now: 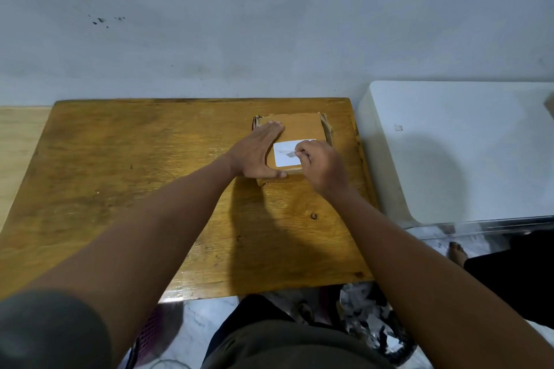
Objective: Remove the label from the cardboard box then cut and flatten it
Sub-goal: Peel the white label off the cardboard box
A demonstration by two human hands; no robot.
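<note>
A small brown cardboard box (302, 127) sits on the far right part of the wooden table (135, 189). A white label (284, 157) is stuck on its top near the front edge. My left hand (257, 153) lies flat on the box's left side, fingers together, thumb along the front edge. My right hand (322, 166) rests over the label's right part, its fingertips pinching a thin metallic blade (290, 154) whose tip lies on the label. The label's right edge is hidden under this hand.
A white appliance top (467, 147) stands close to the table's right edge. A grey wall rises right behind the table. A bin with scraps (368, 317) sits on the floor under the table's front right corner, next to my legs.
</note>
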